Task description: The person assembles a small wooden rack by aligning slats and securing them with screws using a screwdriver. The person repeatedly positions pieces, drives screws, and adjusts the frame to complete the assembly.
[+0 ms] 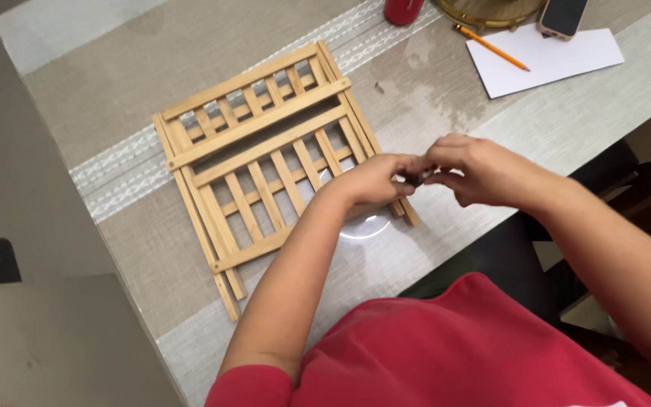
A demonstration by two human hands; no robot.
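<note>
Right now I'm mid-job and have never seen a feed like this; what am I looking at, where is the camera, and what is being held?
There is no machine here: a person in a red top works with two bare hands. The single picture comes from a camera worn on the person's head, looking down over the arms at a table. The left hand and right hand meet in the middle, and their fingers pinch a small dark object too small to identify. Under them lies a folded wooden slatted rack, flat on the tabletop. At the far edge lie a white sheet of paper, an orange pencil, a phone, a red object and a gold-coloured rim.
</note>
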